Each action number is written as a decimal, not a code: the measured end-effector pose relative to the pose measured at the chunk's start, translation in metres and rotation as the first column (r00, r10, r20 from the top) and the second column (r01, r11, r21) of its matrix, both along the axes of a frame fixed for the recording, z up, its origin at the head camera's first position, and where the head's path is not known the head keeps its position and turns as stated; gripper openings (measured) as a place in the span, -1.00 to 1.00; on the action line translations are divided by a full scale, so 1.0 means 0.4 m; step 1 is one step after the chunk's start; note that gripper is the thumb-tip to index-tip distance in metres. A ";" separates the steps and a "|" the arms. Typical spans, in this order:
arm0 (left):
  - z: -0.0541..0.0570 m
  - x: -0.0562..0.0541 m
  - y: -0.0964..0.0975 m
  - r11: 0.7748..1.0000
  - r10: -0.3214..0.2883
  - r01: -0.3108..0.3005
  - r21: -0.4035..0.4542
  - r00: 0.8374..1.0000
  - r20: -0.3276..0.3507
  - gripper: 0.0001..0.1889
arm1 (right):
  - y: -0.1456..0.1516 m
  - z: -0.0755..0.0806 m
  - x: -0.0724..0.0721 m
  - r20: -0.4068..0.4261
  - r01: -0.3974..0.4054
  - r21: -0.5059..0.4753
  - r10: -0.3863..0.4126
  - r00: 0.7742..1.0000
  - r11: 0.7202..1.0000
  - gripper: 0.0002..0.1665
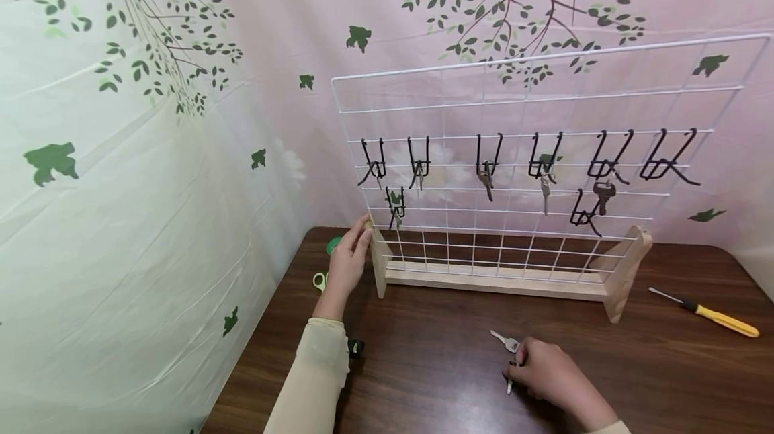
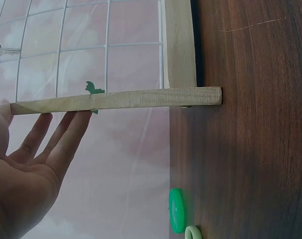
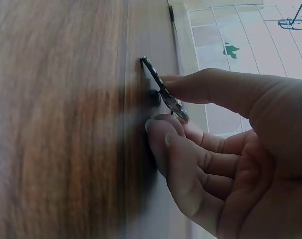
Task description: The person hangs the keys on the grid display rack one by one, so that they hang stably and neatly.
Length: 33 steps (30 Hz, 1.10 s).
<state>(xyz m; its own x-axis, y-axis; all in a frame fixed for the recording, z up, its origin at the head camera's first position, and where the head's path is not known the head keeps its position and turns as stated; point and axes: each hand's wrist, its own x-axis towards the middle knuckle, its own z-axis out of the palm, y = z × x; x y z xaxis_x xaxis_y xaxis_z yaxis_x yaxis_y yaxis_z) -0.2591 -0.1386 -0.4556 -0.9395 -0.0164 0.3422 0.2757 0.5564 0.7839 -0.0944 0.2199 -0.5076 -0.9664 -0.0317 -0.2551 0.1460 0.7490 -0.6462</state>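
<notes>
In the head view my left hand (image 1: 349, 261) is at the rack's left end. Its thumb and fingers hold the wooden side piece (image 2: 126, 99) near the top, thumb on one side and fingers on the other. My right hand (image 1: 547, 370) is low over the table, with thumb and fingertips pinching a metal key (image 3: 161, 87) that slants close to the tabletop. A silver key (image 1: 506, 341) shows just beyond the fingertips, and another key's shaft (image 1: 509, 387) pokes out below them. The white wire rack (image 1: 471, 252) leans back and carries black hooks, several with keys hanging.
A yellow-handled screwdriver (image 1: 725, 321) lies right of the rack on the brown wooden table (image 1: 423, 353). Left of the rack are a round green object (image 1: 333, 245) and light green scissors (image 1: 320, 281). A small black object (image 1: 356, 348) sits by the left sleeve. Printed cloth hangs behind.
</notes>
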 end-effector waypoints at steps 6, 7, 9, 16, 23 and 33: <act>-0.003 0.002 0.000 1.000 -0.003 0.003 -0.002 1.000 -0.005 -0.50 | -0.007 -0.001 0.000 -0.030 -0.018 -0.030 0.017 0.999 0.999 -0.72; -0.004 0.002 -0.001 1.000 -0.004 0.004 -0.003 1.000 -0.006 -0.49 | -0.008 -0.001 0.000 -0.029 -0.021 -0.050 0.020 0.999 0.998 -0.73; -0.003 0.002 0.000 1.000 -0.008 0.007 -0.002 1.000 -0.010 -0.49 | -0.008 -0.001 0.000 -0.017 -0.034 -0.100 0.032 0.999 0.994 -0.74; 0.000 0.001 0.000 1.000 -0.011 0.011 -0.003 1.000 -0.015 -0.48 | -0.001 -0.001 0.003 -0.016 -0.092 -0.178 0.090 0.996 0.980 -0.78; 0.005 0.004 0.001 1.000 -0.012 0.012 0.000 1.000 -0.007 -0.47 | 0.005 0.003 0.008 -0.082 -0.135 -0.243 0.119 0.990 0.960 -0.85; 0.003 0.003 -0.001 1.000 -0.007 0.007 -0.005 1.000 -0.004 -0.49 | 0.015 0.019 0.004 -0.138 -0.231 -0.545 0.185 0.973 0.806 -0.83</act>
